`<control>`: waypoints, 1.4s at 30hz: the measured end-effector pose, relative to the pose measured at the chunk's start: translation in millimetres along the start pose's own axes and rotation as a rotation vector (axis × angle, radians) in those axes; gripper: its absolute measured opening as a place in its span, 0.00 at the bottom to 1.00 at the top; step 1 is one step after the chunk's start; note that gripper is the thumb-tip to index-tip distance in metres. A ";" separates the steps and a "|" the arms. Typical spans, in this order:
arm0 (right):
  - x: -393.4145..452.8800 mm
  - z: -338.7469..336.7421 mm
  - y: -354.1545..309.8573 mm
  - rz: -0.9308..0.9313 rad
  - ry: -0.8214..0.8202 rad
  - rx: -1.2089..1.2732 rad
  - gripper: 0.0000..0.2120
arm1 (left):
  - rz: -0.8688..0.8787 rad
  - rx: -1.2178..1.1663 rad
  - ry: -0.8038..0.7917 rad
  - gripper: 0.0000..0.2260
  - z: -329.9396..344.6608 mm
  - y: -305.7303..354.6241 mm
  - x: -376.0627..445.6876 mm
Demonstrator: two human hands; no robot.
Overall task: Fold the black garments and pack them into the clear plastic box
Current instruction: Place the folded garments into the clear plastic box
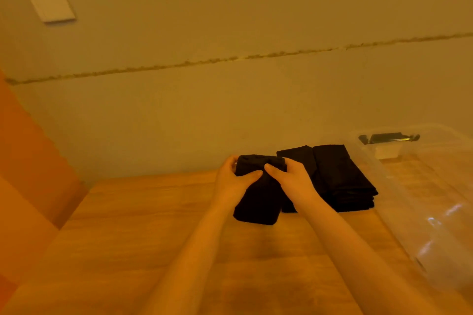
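A folded black garment point(256, 202) is held up over the wooden table point(143, 238), its lower end touching or just above the surface. My left hand point(231, 179) grips its left upper side and my right hand point(291, 179) grips its right upper side, thumbs meeting on the front. Just right of it lies a stack of folded black garments point(340, 179) on the table. The clear plastic box point(419, 202) stands at the right, beside the stack.
A black clip handle point(389, 137) sits on the box's far end. The wall runs close behind the table, with a white plate point(48, 0) at upper left. An orange surface point(25, 161) borders the table's left side.
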State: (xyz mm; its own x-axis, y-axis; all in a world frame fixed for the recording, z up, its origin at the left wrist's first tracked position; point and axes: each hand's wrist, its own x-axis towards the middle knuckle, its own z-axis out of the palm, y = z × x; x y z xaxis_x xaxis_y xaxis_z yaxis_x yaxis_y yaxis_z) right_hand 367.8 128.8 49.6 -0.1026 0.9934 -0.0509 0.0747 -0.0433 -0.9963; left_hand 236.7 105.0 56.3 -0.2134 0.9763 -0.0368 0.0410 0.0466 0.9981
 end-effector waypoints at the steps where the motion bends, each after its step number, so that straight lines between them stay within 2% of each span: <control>1: 3.7 -0.1 -2.8 0.018 -0.001 0.007 0.09 | -0.043 -0.059 -0.052 0.11 -1.8 2.4 6.3; 3: 11.9 -0.2 -8.3 0.072 -0.049 0.017 0.11 | -0.144 -0.167 -0.139 0.08 -7.5 5.9 19.9; 6: 22.9 3.2 -16.9 0.110 -0.086 -0.002 0.12 | -0.177 -0.223 -0.170 0.05 -13.2 5.8 37.5; 9: 30.6 5.3 -24.6 0.054 -0.001 0.038 0.09 | -0.201 -0.292 -0.189 0.05 -14.5 10.6 52.0; 12: 36.9 2.3 -34.5 0.056 0.087 0.184 0.07 | -0.188 -0.275 -0.195 0.06 -11.2 24.1 60.8; 16: 43.2 -8.2 -55.6 0.088 0.088 0.256 0.09 | -0.201 -0.268 -0.168 0.06 -0.3 52.9 66.5; 21: 35.7 -40.0 -95.6 0.093 0.127 0.261 0.09 | -0.307 -0.305 -0.204 0.07 27.9 98.7 63.6; 24: 23.4 -74.2 -114.7 0.124 0.118 0.302 0.10 | -0.419 -0.317 -0.273 0.11 56.4 124.9 60.2; 28: 12.3 -135.4 -123.8 0.129 0.167 0.289 0.13 | -0.517 -0.295 -0.379 0.10 115.3 144.1 58.1; 29: 11.6 -152.9 -124.3 0.121 0.160 0.275 0.17 | -0.547 -0.295 -0.395 0.10 132.5 145.2 58.7; 32: 14.2 -210.0 -120.6 0.136 0.067 0.234 0.38 | -0.655 -0.357 -0.428 0.12 186.9 141.5 64.6; 33: 15.3 -225.3 -117.1 0.155 0.035 0.233 0.41 | -0.682 -0.385 -0.437 0.12 201.1 137.6 67.1; 36: 22.6 -277.2 -101.0 0.263 -0.024 0.225 0.41 | -0.740 -0.483 -0.413 0.14 252.2 122.2 70.5; 38: 28.0 -306.4 -88.1 0.358 -0.050 0.188 0.35 | -0.765 -0.521 -0.398 0.13 283.0 114.6 70.4; 41: 33.0 -334.5 -64.5 0.457 -0.101 0.177 0.40 | -0.837 -0.499 -0.369 0.10 313.7 101.9 74.7; 42: 33.2 -340.1 -56.6 0.478 -0.103 0.183 0.37 | -0.855 -0.492 -0.348 0.12 319.6 94.6 78.4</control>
State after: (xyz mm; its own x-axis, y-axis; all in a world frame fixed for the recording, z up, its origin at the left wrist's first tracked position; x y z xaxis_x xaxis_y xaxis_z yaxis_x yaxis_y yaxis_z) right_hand 697.5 200.3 128.0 -0.1971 0.8428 -0.5008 -0.0361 -0.5167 -0.8554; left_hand 535.8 253.6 131.9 0.3114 0.6691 -0.6748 -0.4095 0.7353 0.5401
